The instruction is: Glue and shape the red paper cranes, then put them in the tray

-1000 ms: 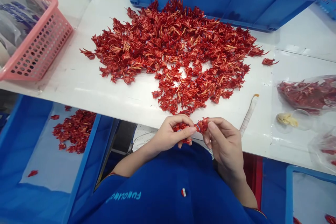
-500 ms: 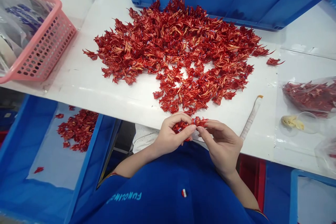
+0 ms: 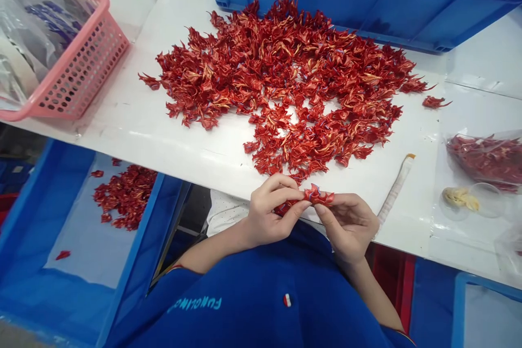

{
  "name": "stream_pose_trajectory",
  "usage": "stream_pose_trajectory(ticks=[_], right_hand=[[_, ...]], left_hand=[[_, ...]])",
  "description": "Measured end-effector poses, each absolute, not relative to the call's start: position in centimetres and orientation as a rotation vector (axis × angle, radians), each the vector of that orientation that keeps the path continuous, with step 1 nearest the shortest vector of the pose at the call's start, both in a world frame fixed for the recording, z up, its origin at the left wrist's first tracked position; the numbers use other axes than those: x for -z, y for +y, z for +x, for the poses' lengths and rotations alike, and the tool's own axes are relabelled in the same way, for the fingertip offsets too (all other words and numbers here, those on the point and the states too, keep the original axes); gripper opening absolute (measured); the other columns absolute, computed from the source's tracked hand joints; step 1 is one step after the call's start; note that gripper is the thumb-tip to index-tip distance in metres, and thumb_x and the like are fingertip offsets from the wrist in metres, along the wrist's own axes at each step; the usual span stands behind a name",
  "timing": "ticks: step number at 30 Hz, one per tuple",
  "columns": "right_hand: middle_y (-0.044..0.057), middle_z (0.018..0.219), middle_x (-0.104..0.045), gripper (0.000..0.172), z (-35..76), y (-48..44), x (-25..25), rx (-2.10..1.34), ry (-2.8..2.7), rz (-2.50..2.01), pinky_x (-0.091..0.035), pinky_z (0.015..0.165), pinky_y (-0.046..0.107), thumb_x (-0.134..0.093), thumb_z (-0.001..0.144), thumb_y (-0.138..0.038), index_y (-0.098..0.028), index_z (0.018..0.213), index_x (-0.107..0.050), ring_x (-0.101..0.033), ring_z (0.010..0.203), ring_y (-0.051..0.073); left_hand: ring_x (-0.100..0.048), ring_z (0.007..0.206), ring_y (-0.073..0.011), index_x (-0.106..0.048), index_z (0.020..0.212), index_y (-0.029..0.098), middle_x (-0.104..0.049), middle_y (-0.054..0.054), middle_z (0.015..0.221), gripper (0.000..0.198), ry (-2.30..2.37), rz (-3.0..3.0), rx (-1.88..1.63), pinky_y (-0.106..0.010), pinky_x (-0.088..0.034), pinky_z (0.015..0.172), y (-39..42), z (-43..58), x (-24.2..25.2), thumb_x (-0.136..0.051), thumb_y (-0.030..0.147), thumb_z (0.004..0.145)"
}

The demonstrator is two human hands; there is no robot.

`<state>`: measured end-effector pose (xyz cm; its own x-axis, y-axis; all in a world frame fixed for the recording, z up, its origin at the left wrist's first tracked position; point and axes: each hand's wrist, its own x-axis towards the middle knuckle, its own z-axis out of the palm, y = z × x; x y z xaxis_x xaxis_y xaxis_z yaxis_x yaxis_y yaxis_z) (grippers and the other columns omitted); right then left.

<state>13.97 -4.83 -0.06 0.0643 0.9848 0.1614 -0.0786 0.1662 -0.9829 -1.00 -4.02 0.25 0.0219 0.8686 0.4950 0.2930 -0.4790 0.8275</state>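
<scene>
My left hand and my right hand meet over the table's near edge, both pinching a crinkled red flower piece between thumbs and fingers. A darker red part of it runs into my left fingers and is partly hidden there. Just beyond my hands lies a wide pile of spiky red flower pieces with orange-yellow streaks and thin blue marks. Its nearest pieces almost reach my left fingertips. The white table lies under the pile.
A pink perforated basket holds plastic bags at left. A blue crate stands beyond the pile. A blue bin with red pieces sits below left. At right are a bag of red pieces, a clear cup and a white strip.
My hands have drawn slightly apart, and the red piece now shows more fully between my fingertips. The whole scene has shifted right in view as my head turned.
</scene>
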Motion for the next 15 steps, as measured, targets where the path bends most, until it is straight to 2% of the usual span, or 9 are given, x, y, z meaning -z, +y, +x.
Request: stream_pose_trajectory(ticks=[4,9,12,15], right_hand=[[0.0,0.079,-0.078,0.029,13.7,-4.8,-0.1,-1.09,-1.135,-1.079,-0.065,0.063,0.024,-0.081,0.074,-0.02,-0.023,0.087,-0.055,-0.076,0.068,0.018],[-0.001,0.083,-0.079,0.03,12.9,-5.0,-0.1,-1.125,-1.134,-1.045,-0.065,0.065,0.029,-0.075,0.081,-0.019,-0.025,0.088,-0.046,-0.076,0.068,0.018],[-0.001,0.079,-0.078,0.026,12.2,-4.9,0.0,-1.18,-1.228,-1.099,-0.063,0.062,0.026,-0.073,0.083,-0.021,-0.025,0.093,-0.049,-0.075,0.065,0.017],[0.001,0.081,-0.077,0.018,11.9,-4.4,0.0,-1.098,-1.466,-1.15,-0.059,0.06,0.025,-0.069,0.084,-0.018,-0.024,0.096,-0.058,-0.073,0.067,0.015]], left_hand=[[-0.062,0.069,-0.0119,-0.066,0.081,0.018,-0.064,-0.005,0.081,0.006,1.188,1.896,-1.43,-0.021,-0.053,0.06,-3.9,-1.3,0.2,-0.064,0.017,0.086],[-0.063,0.067,-0.0129,-0.069,0.079,0.019,-0.066,-0.006,0.081,0.01,1.193,1.911,-1.379,-0.023,-0.053,0.058,-4.4,-1.8,0.5,-0.063,0.019,0.086],[-0.063,0.066,-0.0134,-0.07,0.078,0.018,-0.067,-0.006,0.079,0.01,1.296,1.823,-1.365,-0.024,-0.054,0.058,-5.0,-3.2,0.6,-0.065,0.022,0.085],[-0.065,0.068,-0.0153,-0.071,0.076,0.018,-0.068,-0.006,0.075,0.02,1.487,1.64,-1.31,-0.027,-0.055,0.059,-5.7,-5.8,0.6,-0.067,0.035,0.086]])
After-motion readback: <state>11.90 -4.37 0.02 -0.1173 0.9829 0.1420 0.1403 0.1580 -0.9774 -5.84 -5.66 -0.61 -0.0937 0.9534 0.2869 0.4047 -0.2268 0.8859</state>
